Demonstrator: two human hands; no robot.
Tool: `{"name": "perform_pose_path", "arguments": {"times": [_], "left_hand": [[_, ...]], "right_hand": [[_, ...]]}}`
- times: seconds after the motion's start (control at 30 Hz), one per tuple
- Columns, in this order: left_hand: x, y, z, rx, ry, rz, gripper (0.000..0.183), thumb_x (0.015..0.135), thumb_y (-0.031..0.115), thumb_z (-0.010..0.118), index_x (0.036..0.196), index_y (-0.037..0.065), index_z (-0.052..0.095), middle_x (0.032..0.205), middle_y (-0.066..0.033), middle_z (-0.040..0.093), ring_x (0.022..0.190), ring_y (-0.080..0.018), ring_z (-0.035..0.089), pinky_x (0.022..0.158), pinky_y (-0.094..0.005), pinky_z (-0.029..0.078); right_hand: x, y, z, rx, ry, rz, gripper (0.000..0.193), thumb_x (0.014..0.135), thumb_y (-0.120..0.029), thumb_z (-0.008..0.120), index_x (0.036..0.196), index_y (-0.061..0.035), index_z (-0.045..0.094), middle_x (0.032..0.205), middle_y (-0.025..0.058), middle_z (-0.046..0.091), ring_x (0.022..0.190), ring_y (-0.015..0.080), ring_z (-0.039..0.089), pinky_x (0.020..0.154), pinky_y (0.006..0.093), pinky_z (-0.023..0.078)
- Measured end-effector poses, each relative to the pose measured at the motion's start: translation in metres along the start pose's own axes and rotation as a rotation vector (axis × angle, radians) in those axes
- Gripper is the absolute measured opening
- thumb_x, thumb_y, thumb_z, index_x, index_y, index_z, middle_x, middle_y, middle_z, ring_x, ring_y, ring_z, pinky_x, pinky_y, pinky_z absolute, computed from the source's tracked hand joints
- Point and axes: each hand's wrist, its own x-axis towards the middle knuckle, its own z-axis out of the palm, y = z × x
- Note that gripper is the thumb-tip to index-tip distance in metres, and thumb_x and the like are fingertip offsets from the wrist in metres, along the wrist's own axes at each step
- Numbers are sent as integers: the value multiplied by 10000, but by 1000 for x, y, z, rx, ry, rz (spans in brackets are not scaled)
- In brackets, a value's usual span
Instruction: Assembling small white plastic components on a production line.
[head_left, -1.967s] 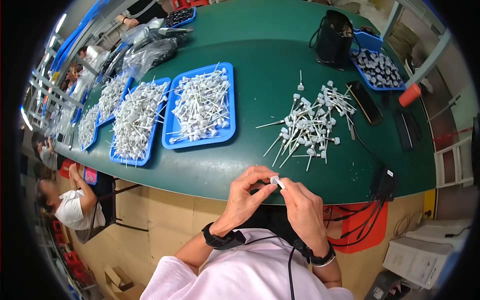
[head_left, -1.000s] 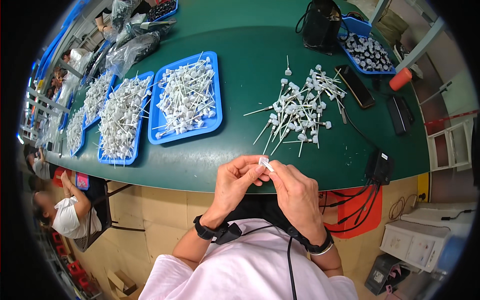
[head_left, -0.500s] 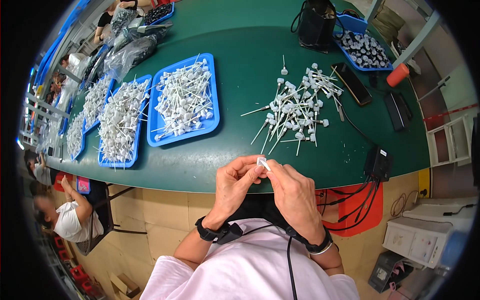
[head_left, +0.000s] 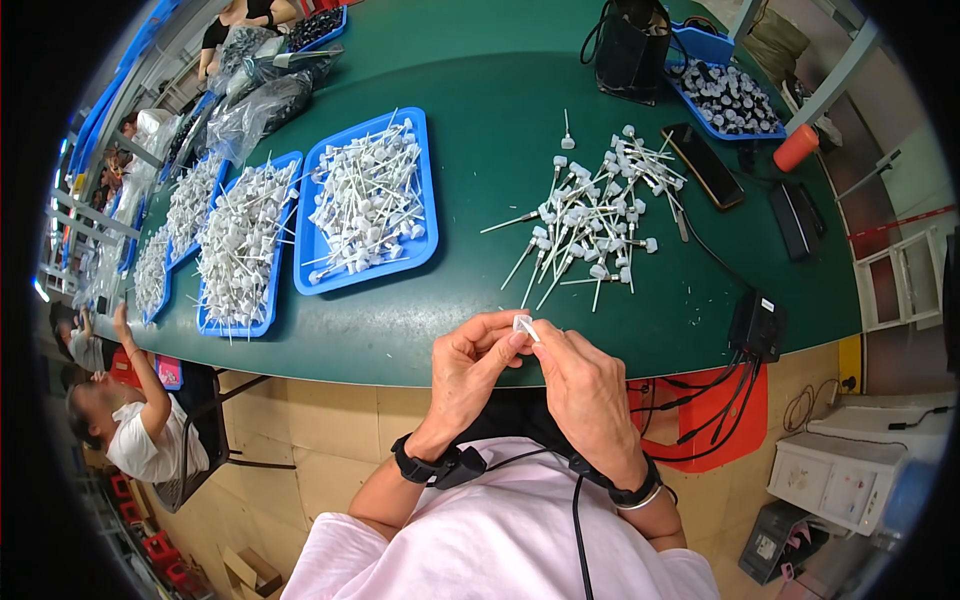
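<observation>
Just off the table's near edge, my left hand [head_left: 466, 365] pinches a small white plastic cap-like piece [head_left: 522, 322] between thumb and fingertips. My right hand [head_left: 590, 392] meets it there, its thumb and forefinger closed on a short white stem at the same piece; whether stem and cap are joined is hidden by the fingers. Beyond my hands lies a loose pile of white-capped pieces with thin stems [head_left: 600, 215]. Left of the pile, a blue tray [head_left: 432, 215] holds many like pieces.
More blue trays [head_left: 265, 322] of white pieces stand to the left, with clear plastic bags [head_left: 250, 115] behind. On the right are a phone [head_left: 705, 168], a black bag [head_left: 628, 60], an orange cylinder [head_left: 796, 149], a black cable box [head_left: 757, 326] and a tray of dark-and-clear parts [head_left: 735, 105]. A person [head_left: 150, 435] sits at left.
My hands stay in nearly the same place, still on the white piece. The seated person at left has raised an arm toward the table, and a person at the far left back has shifted.
</observation>
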Motion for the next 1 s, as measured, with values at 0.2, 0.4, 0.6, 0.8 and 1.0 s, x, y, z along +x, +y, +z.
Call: {"name": "perform_pose_path", "arguments": {"times": [0.2, 0.4, 0.6, 0.8, 1.0], "left_hand": [[0, 0, 0, 0, -7, 2, 278, 934, 76, 646, 1184, -43, 625, 1006, -98, 714, 863, -139, 683, 702, -236, 537], [0, 0, -3, 87, -15, 39, 263, 918, 58, 661, 1170, -16, 660, 1035, -86, 698, 896, -125, 655, 711, -240, 542], [1, 0, -4, 138, -24, 98, 233, 918, 54, 660, 1146, 19, 690, 1011, -55, 646, 900, -102, 629, 716, -229, 543], [0, 0, -4, 121, -5, 81, 242, 922, 54, 656, 1157, 5, 679, 1008, -63, 683, 894, -114, 648, 749, -235, 540], [2, -4, -2, 100, -2, 59, 257, 934, 50, 638, 1183, -9, 658, 1026, -80, 703, 916, -133, 674, 758, -246, 548]], "right_hand": [[0, -1, -1, -4, 6, -12, 217, 922, -24, 550, 1139, -36, 563, 781, 143, 620, 656, 355, 646, 530, 432, 513], [3, 4, -7, 88, -21, -25, 160, 924, -47, 566, 1082, -29, 587, 781, 162, 625, 689, 374, 634, 553, 448, 485], [9, 10, -15, 289, -146, 89, 128, 959, -117, 555, 1007, -20, 623, 729, 197, 602, 667, 417, 570, 559, 448, 437], [13, 22, -13, 553, -316, 272, 216, 1000, -176, 517, 996, -2, 645, 578, 82, 528, 505, 185, 507, 515, 334, 421], [14, 28, -11, 566, -344, 307, 254, 1017, -208, 482, 1043, -9, 638, 577, 53, 510, 518, 125, 493, 519, 315, 420]]}}
